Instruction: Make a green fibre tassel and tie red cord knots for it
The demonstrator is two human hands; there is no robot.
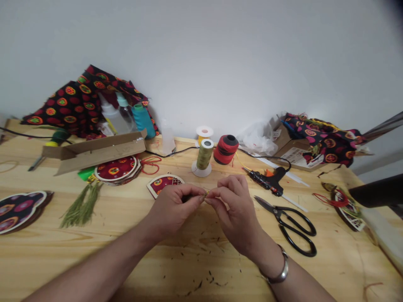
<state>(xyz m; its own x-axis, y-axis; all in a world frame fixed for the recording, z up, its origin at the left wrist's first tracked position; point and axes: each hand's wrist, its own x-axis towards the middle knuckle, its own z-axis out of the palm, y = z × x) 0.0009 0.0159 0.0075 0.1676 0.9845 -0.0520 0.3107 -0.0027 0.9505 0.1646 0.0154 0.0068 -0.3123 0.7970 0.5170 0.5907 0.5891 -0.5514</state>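
Note:
My left hand (171, 208) and my right hand (231, 208) meet above the wooden table, their fingertips pinching a small gold-coloured piece (206, 193), possibly a bead or wound thread. Its exact form is too small to tell. Just behind my left hand lies a wooden-framed fabric ornament (163, 184), partly hidden by that hand. A spool of olive-green thread (204, 154) stands beyond my hands on a white holder. A metal bangle (279, 268) circles my right wrist.
Black-handled scissors (292, 224) and a black glue gun (267, 180) lie to the right. Left of my hands are a green tassel (82, 205), stacked red fabric discs (116, 169) and a cardboard box lid (94, 151). Bottles, a red spool (226, 149) and patterned cloth (82, 100) stand behind.

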